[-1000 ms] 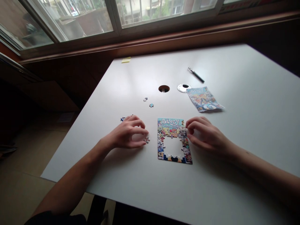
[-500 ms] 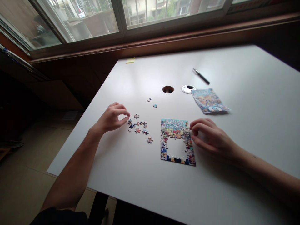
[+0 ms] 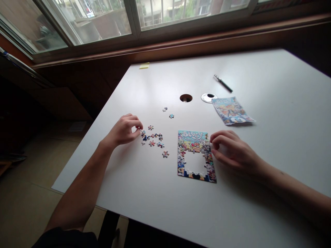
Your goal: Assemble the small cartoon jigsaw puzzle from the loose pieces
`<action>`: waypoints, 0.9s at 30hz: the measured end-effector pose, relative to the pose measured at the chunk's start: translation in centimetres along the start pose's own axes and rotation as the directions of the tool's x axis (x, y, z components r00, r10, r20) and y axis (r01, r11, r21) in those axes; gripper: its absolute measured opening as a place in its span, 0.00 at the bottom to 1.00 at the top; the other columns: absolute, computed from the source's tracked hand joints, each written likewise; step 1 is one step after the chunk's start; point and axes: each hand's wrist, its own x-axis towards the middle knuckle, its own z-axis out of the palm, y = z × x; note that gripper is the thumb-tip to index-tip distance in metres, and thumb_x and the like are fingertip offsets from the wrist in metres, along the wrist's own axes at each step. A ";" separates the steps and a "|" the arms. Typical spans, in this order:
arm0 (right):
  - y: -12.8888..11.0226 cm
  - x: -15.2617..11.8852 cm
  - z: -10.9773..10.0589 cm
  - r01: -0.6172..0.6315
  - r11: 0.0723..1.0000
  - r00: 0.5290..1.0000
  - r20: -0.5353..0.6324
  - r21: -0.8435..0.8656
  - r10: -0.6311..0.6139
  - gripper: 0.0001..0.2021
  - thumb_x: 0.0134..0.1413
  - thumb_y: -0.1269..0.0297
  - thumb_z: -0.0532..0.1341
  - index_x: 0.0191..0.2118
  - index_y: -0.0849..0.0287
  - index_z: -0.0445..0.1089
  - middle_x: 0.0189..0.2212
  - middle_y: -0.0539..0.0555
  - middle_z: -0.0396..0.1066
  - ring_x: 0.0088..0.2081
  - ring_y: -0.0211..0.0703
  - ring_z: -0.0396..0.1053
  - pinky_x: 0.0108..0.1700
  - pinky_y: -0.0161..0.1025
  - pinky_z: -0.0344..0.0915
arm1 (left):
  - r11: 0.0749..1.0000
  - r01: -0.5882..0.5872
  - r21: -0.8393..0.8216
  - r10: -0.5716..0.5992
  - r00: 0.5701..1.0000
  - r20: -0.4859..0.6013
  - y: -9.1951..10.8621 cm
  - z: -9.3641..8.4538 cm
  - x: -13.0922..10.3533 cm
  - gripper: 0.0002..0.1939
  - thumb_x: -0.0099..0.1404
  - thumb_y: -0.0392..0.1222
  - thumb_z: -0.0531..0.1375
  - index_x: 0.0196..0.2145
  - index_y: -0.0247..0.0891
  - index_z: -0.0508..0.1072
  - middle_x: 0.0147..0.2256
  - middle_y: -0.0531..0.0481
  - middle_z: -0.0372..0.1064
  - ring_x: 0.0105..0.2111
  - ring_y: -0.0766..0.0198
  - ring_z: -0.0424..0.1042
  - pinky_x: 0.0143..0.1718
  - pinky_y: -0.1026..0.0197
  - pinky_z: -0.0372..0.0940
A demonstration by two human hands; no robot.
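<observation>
My left hand [image 3: 126,129] is at the left side of a loose cluster of jigsaw puzzle pieces [image 3: 152,143]. Its thumb and index finger pinch at a small puzzle piece [image 3: 143,132] on the cluster's left edge, partly hidden by the fingertips. Right of the cluster lies a partly assembled jigsaw puzzle [image 3: 192,147], colourful, with a blue title strip on top and a gap in its lower middle showing white. Beside its right edge my right hand [image 3: 231,151] rests on the table, fingers loosely curled, thumb and index tips apart at the border, nothing visible between them.
Two separate pieces, one a light blue puzzle piece [image 3: 171,116], lie farther back. A creased picture sheet [image 3: 232,111] overlaps a metal grommet cover [image 3: 207,97] near a round cable hole [image 3: 186,98]. Behind are a dark pen [image 3: 222,83] and a yellow sticky note [image 3: 144,65].
My left thumb and index finger have closed together at the piece on the cluster's left edge. My right hand and the puzzle have stayed in place.
</observation>
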 end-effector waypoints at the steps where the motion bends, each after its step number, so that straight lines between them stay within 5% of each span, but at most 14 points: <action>1: 0.0 0.0 0.0 -0.002 1.000 1.000 0.001 0.000 0.002 0.07 0.55 0.72 0.60 0.34 0.54 0.61 0.39 0.56 0.66 0.43 0.50 0.64 0.45 0.48 0.63 | 1.000 0.001 0.000 -0.001 1.000 0.000 0.0 0.0 0.0 0.09 0.58 0.30 0.58 0.31 0.39 0.76 0.32 0.50 0.72 0.36 0.60 0.67 0.42 0.55 0.64; 11: 0.0 -0.1 0.0 -0.014 1.000 1.000 -0.006 -0.002 0.014 0.06 0.54 0.71 0.60 0.34 0.53 0.62 0.39 0.56 0.68 0.42 0.51 0.66 0.44 0.48 0.65 | 0.999 0.037 0.002 -0.037 0.999 0.006 0.2 0.0 0.1 0.07 0.59 0.33 0.58 0.33 0.40 0.76 0.31 0.50 0.71 0.35 0.59 0.67 0.44 0.55 0.63; 27: 0.1 -0.1 0.1 -0.002 1.000 1.000 -0.017 0.004 0.002 0.07 0.54 0.72 0.61 0.34 0.53 0.62 0.39 0.56 0.67 0.43 0.51 0.65 0.45 0.48 0.64 | 0.999 0.023 0.033 -0.022 1.000 -0.011 0.9 2.1 0.3 0.14 0.68 0.41 0.58 0.50 0.46 0.76 0.45 0.48 0.73 0.46 0.56 0.66 0.49 0.52 0.61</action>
